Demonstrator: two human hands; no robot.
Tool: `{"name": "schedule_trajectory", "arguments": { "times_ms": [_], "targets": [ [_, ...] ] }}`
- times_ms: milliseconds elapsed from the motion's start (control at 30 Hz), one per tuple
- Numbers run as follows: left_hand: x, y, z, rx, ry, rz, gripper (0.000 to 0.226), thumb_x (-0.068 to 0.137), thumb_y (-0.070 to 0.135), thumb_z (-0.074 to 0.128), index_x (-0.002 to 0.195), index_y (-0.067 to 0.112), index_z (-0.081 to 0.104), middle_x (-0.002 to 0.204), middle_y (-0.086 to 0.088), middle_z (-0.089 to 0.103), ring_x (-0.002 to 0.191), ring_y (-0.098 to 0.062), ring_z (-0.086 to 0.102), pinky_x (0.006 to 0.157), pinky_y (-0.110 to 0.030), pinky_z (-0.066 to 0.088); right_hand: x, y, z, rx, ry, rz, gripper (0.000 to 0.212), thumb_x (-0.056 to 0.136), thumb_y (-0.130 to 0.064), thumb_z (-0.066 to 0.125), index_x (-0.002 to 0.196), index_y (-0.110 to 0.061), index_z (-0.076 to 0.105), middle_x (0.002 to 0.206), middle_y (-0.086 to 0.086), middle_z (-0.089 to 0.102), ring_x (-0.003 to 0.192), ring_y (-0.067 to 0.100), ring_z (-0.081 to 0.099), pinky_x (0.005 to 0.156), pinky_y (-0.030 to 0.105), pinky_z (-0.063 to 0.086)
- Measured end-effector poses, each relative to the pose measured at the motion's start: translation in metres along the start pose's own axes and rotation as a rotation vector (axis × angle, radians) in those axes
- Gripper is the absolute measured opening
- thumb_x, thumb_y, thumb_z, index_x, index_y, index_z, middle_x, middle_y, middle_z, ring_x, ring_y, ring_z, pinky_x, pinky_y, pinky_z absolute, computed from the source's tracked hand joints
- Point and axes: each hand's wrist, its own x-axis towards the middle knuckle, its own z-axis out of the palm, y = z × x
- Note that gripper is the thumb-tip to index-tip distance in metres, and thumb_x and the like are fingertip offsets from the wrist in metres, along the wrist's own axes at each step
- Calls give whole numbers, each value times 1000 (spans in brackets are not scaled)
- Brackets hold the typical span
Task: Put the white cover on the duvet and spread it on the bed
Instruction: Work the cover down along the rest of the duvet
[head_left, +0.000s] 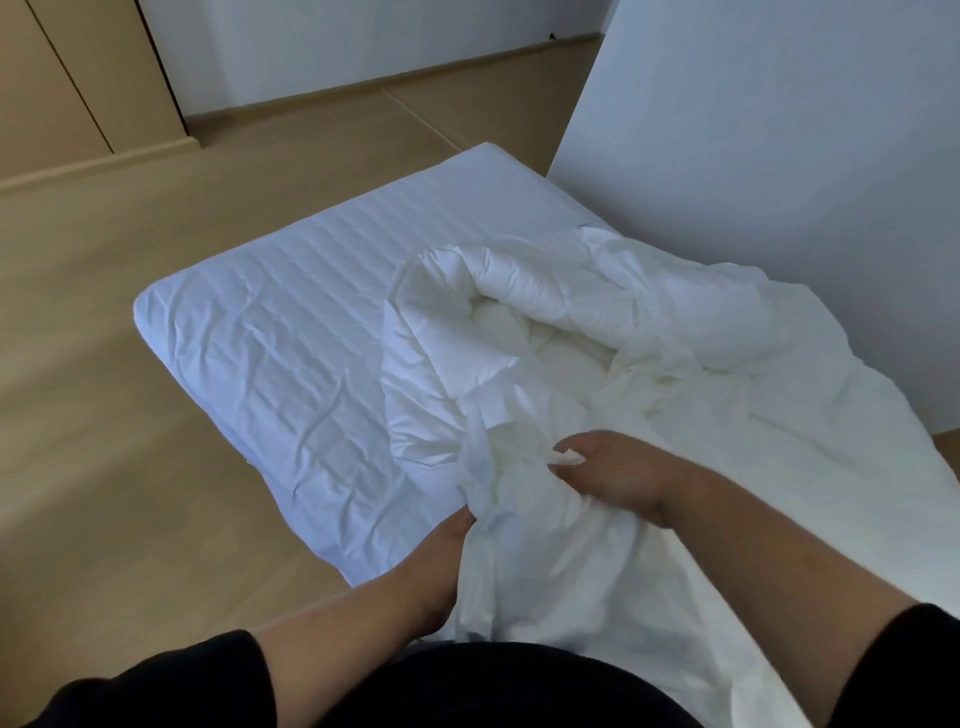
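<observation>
Here, both hands are gripping the thin white fabric cover (519, 519) near the puffy white quilted duvet (498, 312): left hand (447, 551), right hand (613, 467), fingers curled.

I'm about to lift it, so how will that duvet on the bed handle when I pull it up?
Probably floppy: the duvet lies bunched in soft folds on the bed. Its puffed look suggests it is light for its bulk. The thin cover crumples where the left hand and right hand grip it, so it will likely sag and drag.
</observation>
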Motion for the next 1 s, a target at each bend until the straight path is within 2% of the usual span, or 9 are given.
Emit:
{"name": "schedule_trajectory", "arguments": {
  "times_ms": [100,233,333,433,533,667,800,900,1000],
  "targets": [
    [-11,4,-8,-195,-2,-40,11,98,28,59,96,24,69,85,5,72,84,-17,64,75,-28,51,-2,-21,-72,-369,325,-42,34,90,-45,69,102,-14,71,106,-7,65,109,23,61,81,26,36],
    [-13,17,-2,-158,-66,-1,29,76,34,60,94,15,70,87,-7,65,80,-23,53,70,-35,43,-1,-48,-118,-456,816,-235,34,96,-40,60,68,-22,54,73,-3,60,79,25,57,72,35,39],
    [-23,8,1,-194,-113,81,17,77,28,62,89,19,69,77,-2,64,70,-19,55,60,-26,42,25,-24,-95,-539,1036,-271,25,97,-40,59,81,-21,60,85,1,65,83,29,61,76,39,38],
    [-42,-16,-3,-216,-6,153,30,84,36,63,98,10,67,69,0,67,55,-14,58,49,-24,42,48,44,-41,-665,847,176,37,98,-51,49,110,-19,66,110,8,63,105,32,61,87,41,39],
    [-48,-43,-8,-313,153,121,52,92,47,55,104,-3,64,74,-18,67,68,-23,64,65,-36,52,39,100,44,-596,536,334,42,95,-52,53,128,-25,54,135,5,50,126,26,47,101,41,37],
    [-59,-61,11,-444,236,2,50,96,57,50,114,16,73,108,-3,76,108,-15,68,108,-42,45,11,102,120,-318,481,63,57,91,-46,64,142,-29,44,160,1,24,147,22,24,122,44,16],
    [-76,-63,33,-488,346,43,39,101,49,47,122,25,69,119,-1,73,116,-20,66,108,-45,46,-45,75,136,88,521,-491,18,94,-38,56,103,-27,66,102,-18,67,98,4,61,89,35,49],
    [-91,-65,47,-498,314,72,44,101,48,47,125,18,68,124,-10,70,119,-28,65,109,-50,45,-76,56,143,204,137,-480,39,82,-58,52,111,-36,64,100,-21,68,93,-2,64,81,25,52],
    [-104,-71,57,-376,364,-5,39,103,41,45,123,15,68,124,-12,70,119,-28,64,109,-47,45,-72,52,166,-36,163,-468,36,77,-47,59,111,-35,60,98,-16,67,89,2,64,76,28,55]
  ]
}}
